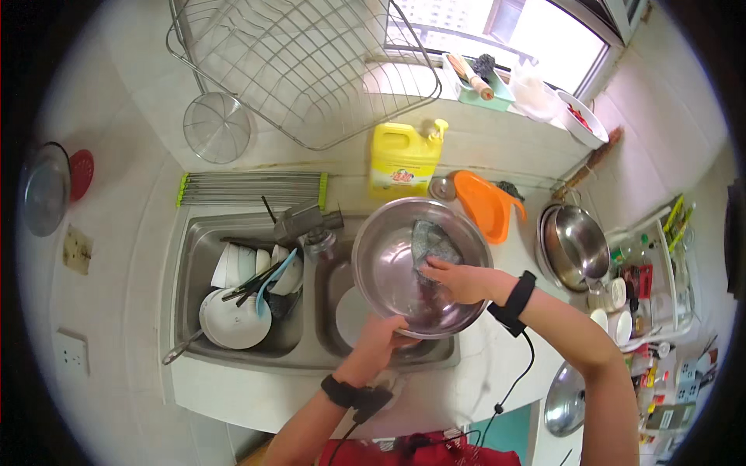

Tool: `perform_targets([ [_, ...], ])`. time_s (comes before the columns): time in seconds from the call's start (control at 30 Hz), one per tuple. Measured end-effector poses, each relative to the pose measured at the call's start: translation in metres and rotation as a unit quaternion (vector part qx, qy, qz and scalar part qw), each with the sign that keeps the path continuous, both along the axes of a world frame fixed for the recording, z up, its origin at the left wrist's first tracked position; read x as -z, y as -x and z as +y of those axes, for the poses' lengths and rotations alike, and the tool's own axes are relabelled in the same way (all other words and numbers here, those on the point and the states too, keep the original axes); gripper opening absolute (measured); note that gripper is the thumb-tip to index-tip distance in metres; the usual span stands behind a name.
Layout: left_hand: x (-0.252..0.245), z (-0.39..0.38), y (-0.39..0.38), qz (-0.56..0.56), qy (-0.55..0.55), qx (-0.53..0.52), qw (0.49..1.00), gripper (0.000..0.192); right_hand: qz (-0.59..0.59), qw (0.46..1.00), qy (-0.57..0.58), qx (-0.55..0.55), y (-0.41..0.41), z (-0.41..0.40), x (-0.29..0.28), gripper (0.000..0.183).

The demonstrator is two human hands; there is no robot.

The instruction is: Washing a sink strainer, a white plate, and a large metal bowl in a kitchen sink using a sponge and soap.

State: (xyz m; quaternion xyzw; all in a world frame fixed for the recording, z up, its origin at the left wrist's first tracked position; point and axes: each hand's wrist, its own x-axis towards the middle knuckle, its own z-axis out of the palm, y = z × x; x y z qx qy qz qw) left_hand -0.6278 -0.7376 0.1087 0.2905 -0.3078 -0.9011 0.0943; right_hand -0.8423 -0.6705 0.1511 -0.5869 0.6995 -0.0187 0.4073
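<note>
A large stainless steel basin [382, 256] is held tilted over the right bowl of the double sink [312, 349]. My left hand [376, 343] grips its near rim, thumb on the inside. Inside the basin my right hand [460, 279] presses a grey scrubbing cloth [434, 242] against the inner wall, fingers on the cloth's lower part. Beneath the basin, a white plate [348, 314] lies partly hidden in the right sink bowl. The metal faucet [312, 224] stands just left of the basin.
White bowls [233, 265], a plate [233, 320], chopsticks and a blue spoon [280, 276] fill the left sink bowl. Behind stand a yellow detergent jug [405, 157] and an orange plastic scoop [484, 204]. Nested steel basins [574, 244] sit right. A wire rack [315, 70] hangs above.
</note>
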Motion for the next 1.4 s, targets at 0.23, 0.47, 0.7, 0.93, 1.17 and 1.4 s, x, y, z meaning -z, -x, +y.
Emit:
perform_targets([
  [0.23,0.025,0.007,-0.069,-0.037,0.033,0.05,0.997,0.024,0.008,0.99,0.141,-0.008,-0.094,-0.028,0.096,0.062],
  [0.47,0.055,-0.029,-0.162,-0.146,-0.07,0.012,0.987,0.033,-0.117,0.971,-0.002,-0.208,-0.162,-0.014,0.097,0.059],
  [0.7,0.058,-0.074,-0.189,-0.124,-0.074,0.045,0.988,0.027,0.056,0.988,0.131,0.053,-0.175,-0.072,0.154,0.049],
  [0.93,0.079,-0.116,-0.212,-0.308,0.213,0.217,0.901,0.036,0.065,0.996,0.019,-0.066,-0.194,-0.088,0.125,0.05],
  [1.17,0.092,-0.11,-0.202,-0.187,0.226,0.135,0.946,0.062,0.07,0.958,0.229,0.156,-0.231,-0.129,0.145,0.057],
  [1.4,0.061,-0.125,-0.202,-0.126,0.185,0.113,0.968,0.063,-0.133,0.955,0.222,0.147,-0.278,-0.104,0.083,0.055],
])
